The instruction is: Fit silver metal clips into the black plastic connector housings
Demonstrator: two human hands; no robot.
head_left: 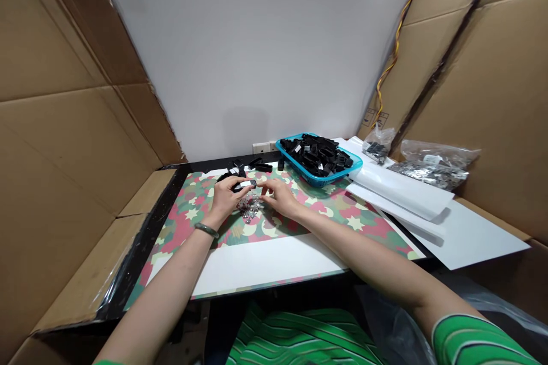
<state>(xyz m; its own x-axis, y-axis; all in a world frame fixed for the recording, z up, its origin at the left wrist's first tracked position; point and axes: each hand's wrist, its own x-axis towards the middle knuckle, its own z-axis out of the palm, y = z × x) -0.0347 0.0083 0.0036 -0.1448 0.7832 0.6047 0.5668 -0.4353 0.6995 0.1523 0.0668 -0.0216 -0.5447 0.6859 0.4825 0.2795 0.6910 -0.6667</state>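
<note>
The left hand [225,199] grips a small black piece [244,185] with a shiny top, just above a heap of small metal bits [249,207] at center. The right hand [280,197] curves in narrowly beside that piece, and whether it holds anything is hidden. Both hands rest over a camouflage mat [342,208]. Loose black parts [252,165] lie beyond them, beside a blue basket [338,174] heaped with more. Plastic bags [432,165] of parts sit at right on white sheets [398,188].
</note>
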